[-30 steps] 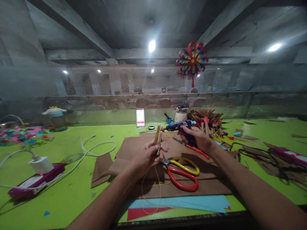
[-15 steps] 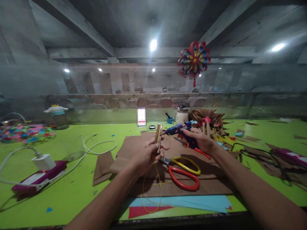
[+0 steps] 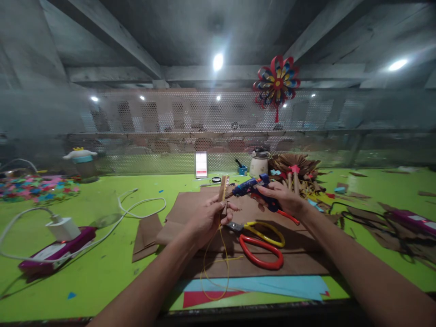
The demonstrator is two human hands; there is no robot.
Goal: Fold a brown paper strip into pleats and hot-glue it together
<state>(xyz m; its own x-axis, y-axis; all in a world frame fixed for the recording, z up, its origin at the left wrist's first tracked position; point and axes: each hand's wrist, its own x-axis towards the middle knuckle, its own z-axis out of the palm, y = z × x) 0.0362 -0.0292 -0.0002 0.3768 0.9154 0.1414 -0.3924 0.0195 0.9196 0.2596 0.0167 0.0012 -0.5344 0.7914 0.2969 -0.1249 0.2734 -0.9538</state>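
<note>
Across the bright green table (image 3: pixel 112 281) lie folded brown paper sheets (image 3: pixel 180 209), topped by large metal scissors with red and yellow looped handles (image 3: pixel 244 242). Above them, the right hand (image 3: pixel 281 195) has its grip closed around a dark blue glue gun (image 3: pixel 247 185), while the left hand (image 3: pixel 207 218) pinches a narrow brown paper strip (image 3: pixel 223 186), nearly upright, over the sheets. A thin yellow thread (image 3: pixel 227 258) runs along the strip and loops down below that hand. The gun's tip has just come lower, close against the strip beside the left hand; this suggests glue is being applied along the thread, though none can be made out. Earlier, the tip sat nearer the strip's upper end; the scissors lie unmoved.
</note>
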